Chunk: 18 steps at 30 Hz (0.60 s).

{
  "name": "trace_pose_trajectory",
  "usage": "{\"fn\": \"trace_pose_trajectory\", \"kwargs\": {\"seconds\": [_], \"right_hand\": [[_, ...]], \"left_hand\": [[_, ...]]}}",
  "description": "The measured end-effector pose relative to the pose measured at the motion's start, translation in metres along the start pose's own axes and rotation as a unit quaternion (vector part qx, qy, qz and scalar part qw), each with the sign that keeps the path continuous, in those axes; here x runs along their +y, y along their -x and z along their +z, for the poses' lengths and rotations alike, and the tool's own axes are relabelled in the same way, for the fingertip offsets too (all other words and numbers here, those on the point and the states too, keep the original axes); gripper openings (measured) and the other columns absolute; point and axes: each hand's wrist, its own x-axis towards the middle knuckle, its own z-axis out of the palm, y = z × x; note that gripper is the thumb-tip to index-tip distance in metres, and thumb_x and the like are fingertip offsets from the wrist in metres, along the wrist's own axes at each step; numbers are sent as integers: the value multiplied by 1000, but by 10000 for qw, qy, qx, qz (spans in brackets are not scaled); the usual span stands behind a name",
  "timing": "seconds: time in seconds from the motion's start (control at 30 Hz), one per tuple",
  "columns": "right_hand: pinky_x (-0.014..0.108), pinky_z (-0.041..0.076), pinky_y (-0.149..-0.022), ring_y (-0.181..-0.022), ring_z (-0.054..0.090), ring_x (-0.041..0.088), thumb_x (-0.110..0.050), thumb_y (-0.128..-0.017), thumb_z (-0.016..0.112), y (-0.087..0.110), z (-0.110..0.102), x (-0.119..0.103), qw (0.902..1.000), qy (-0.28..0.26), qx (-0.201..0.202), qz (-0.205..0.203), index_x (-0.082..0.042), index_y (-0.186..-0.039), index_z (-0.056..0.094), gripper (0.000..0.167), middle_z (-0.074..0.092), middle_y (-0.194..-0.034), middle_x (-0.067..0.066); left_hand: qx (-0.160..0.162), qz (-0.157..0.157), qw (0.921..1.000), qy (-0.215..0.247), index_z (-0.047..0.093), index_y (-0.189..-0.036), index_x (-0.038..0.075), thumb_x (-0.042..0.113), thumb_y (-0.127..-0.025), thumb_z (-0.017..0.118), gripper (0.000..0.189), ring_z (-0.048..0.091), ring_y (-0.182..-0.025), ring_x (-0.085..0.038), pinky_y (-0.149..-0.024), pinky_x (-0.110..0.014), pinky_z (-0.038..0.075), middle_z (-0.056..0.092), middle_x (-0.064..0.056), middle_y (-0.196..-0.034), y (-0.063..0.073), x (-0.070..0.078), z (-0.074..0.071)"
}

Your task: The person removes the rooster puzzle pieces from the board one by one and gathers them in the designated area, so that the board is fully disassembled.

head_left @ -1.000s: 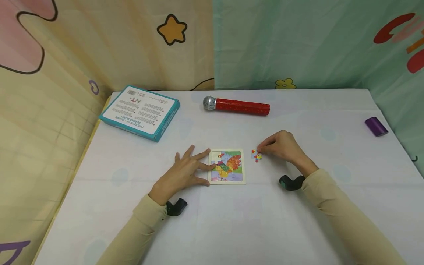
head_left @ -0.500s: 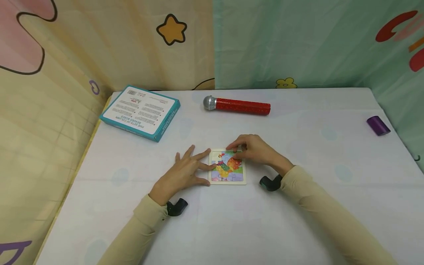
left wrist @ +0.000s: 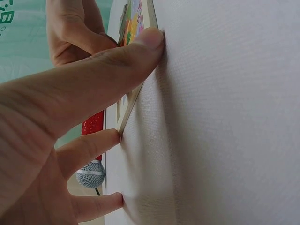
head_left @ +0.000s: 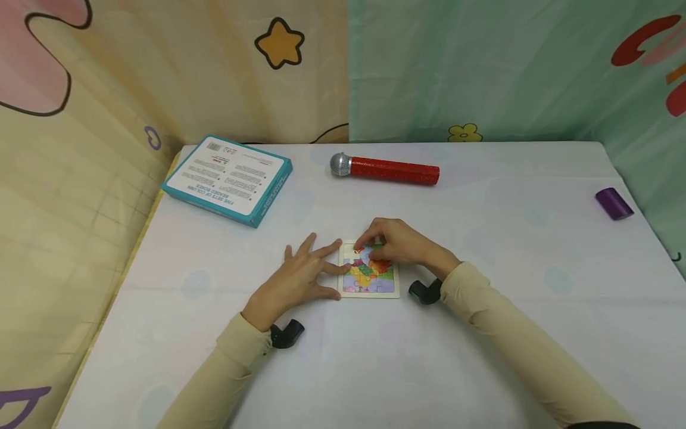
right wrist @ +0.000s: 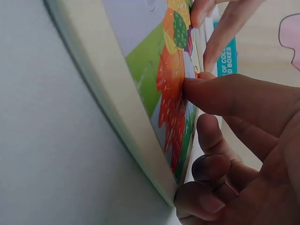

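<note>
A small jigsaw puzzle (head_left: pixel 367 279) of a colourful bird lies in a pale frame (head_left: pixel 396 296) at mid-table. My left hand (head_left: pixel 300 275) has its fingers spread, the thumb and fingertips against the frame's left side. Over the puzzle's upper part, my right hand (head_left: pixel 401 241) pinches a puzzle piece between thumb and forefinger, mostly covered by the fingers. In the right wrist view, the thumb (right wrist: pixel 213 93) touches the picture surface, and the other fingers curl beside the frame's edge. The left wrist view has the left thumb (left wrist: pixel 112 65) along the frame's near edge.
Behind the hands lies a red microphone (head_left: pixel 393 170) with a silver head. A teal and white box (head_left: pixel 227 179) is at the back left. On the right side is a purple cylinder (head_left: pixel 614 204). Printed curtains (head_left: pixel 482 65) stand along the table's back and sides.
My right hand has moved left from beside the puzzle to over its upper part, carrying the loose piece that lay to the right. The left hand has stayed in place.
</note>
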Motion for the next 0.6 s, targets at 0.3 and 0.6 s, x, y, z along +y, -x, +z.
{"fn": "trace_pose_trajectory", "kwargs": {"seconds": [0.3,0.6], "right_hand": [[33,47,-79,-96,52,23,-3,-86,72,0,0,-2,9999,123,96,65,-17,-108,75,26,60,-107,4],[30,48,-71,-85,53,20,-8,-85,77,6,4,-4,9992,185,334,136,-17,-116,71,33,62,-100,0]], "left_hand": [[-23,-1,10000,7,70,-123,28,39,-70,87,57,15,-144,-51,-97,-83,15,39,-4,-155,-2,1,0],[-26,-42,10000,-29,70,-123,27,40,-70,87,56,14,-144,-51,-97,-82,15,39,-3,-155,0,2,0]]}}
